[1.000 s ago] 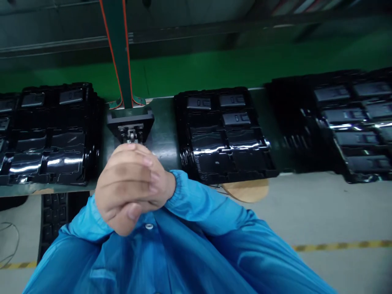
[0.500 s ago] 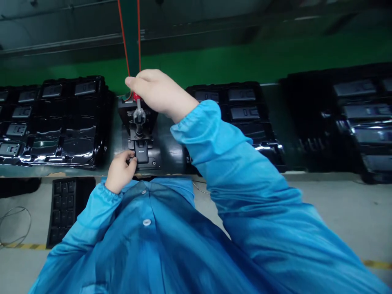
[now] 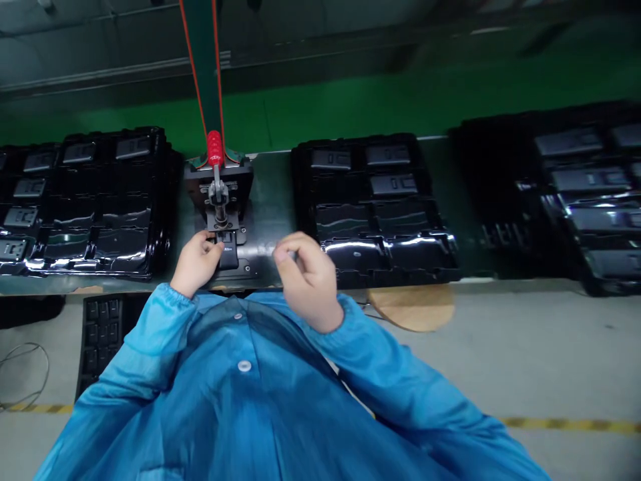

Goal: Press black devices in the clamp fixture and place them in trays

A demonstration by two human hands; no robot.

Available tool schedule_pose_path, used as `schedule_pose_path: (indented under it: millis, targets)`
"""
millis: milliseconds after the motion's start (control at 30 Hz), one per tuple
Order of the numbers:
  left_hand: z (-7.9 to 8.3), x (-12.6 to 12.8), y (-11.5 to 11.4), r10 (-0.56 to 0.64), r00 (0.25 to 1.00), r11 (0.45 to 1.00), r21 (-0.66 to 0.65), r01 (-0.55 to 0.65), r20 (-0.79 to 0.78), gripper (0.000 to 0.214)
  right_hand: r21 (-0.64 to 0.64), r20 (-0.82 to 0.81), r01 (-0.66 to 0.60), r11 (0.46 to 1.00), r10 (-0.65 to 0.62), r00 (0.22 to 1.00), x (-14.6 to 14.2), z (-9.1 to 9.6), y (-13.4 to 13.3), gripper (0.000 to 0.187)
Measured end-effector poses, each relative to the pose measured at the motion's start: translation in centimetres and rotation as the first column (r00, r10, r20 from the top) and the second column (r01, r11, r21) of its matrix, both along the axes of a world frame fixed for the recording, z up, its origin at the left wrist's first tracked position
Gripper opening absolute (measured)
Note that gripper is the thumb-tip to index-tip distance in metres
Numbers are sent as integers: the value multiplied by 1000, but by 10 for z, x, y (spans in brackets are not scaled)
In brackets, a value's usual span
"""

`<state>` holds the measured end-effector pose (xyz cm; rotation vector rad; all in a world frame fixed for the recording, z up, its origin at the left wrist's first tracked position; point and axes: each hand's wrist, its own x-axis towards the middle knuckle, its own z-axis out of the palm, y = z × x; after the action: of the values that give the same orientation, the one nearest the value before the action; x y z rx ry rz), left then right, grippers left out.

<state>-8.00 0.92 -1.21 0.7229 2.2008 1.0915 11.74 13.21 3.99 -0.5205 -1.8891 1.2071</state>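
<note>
My left hand (image 3: 197, 262) pinches the left edge of a black rectangular plastic case (image 3: 228, 252) with small white lettering. The case lies in the metal base of a clamping fixture (image 3: 245, 268), under the toggle clamp's plunger (image 3: 221, 212). Above it, the clamp's red handle (image 3: 215, 148) stands upright with no hand on it. To the right of the fixture, my right hand (image 3: 311, 279) hovers over the table's front edge, fingers curled and thumb against the index finger. Nothing shows in its grasp.
Stacked glossy black trays holding grey-black cases stand on the left (image 3: 123, 230), the right (image 3: 373, 230) and the far right (image 3: 595, 200). Below the table edge are a black compartmented tray (image 3: 101, 341) and a round wooden stool seat (image 3: 413, 307). A dark green strip with orange edges (image 3: 203, 67) runs behind the fixture.
My right hand has left the clamp's red handle and come down toward me, to the right of the fixture. My left hand stays at the black case. The view has shifted slightly.
</note>
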Motion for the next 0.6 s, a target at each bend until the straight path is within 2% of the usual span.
schedule_pose_path:
  millis: [133, 233, 333, 400, 500, 600]
  targets:
    - [5, -1, -1, 30, 996, 998, 53, -34, 84, 42, -135, 79, -73, 988, 84, 993, 22, -28, -25, 17]
    - [8, 2, -11, 63, 985, 987, 138, -86, 159, 44, -255, 148, -94, 962, 135, 980, 26, -38, -36, 17]
    - [12, 8, -26, 77, 967, 969, 210, -129, 241, 43, -395, 169, -92, 914, 171, 971, 22, -45, -43, 13]
    - [16, 15, -36, 79, 951, 957, 243, -156, 298, 43, -508, 150, -87, 857, 187, 971, 15, -48, -45, 13]
    - [24, 29, -51, 63, 935, 944, 282, -168, 348, 44, -665, 86, -106, 739, 217, 972, 2, -47, -45, 24]
    - [29, 41, -61, 30, 923, 938, 310, -159, 382, 42, -760, 38, -134, 636, 249, 968, -9, -42, -44, 32]
